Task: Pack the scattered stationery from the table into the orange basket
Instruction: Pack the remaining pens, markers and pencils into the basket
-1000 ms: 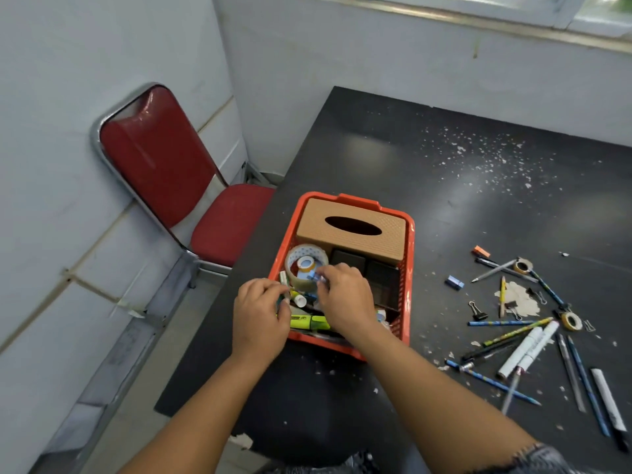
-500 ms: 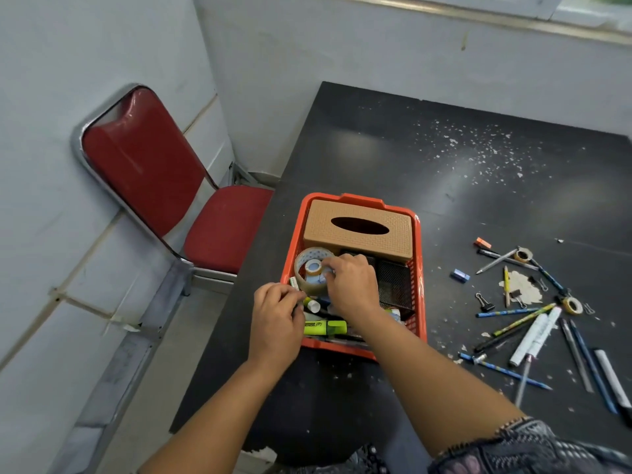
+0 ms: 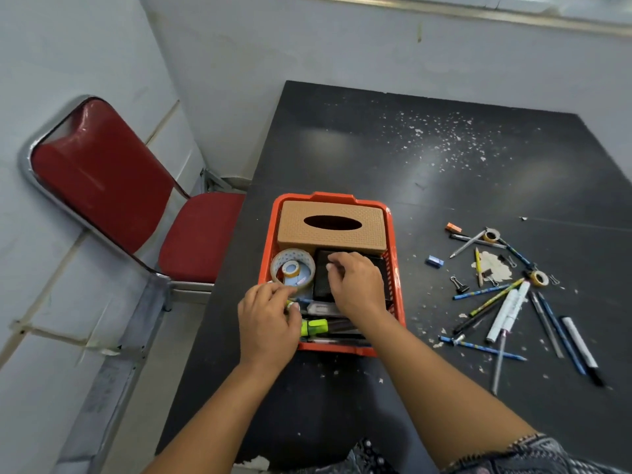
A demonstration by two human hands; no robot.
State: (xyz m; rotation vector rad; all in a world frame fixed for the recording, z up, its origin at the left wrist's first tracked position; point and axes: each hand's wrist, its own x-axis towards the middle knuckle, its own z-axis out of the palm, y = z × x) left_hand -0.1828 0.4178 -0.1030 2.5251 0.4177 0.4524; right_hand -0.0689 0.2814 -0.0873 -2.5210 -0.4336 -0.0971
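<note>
The orange basket stands on the black table near its left edge. Inside it are a brown tissue box, a clear tape roll, a black box and a green highlighter. My left hand is at the basket's near left corner, its fingers curled round a small yellow-green and white marker. My right hand hovers over the black box with loosely bent fingers and nothing visible in it. To the right lie scattered pens and pencils, white markers, a blue eraser and a binder clip.
A red chair stands left of the table against the wall. An orange eraser and small tape rolls lie among the pens. White flakes speckle the table's far and right parts. The table's left edge runs just beside the basket.
My right hand has moved from the tape roll rightward over the black box. My left hand has stayed at the basket's near left corner. The camera has shifted slightly.
</note>
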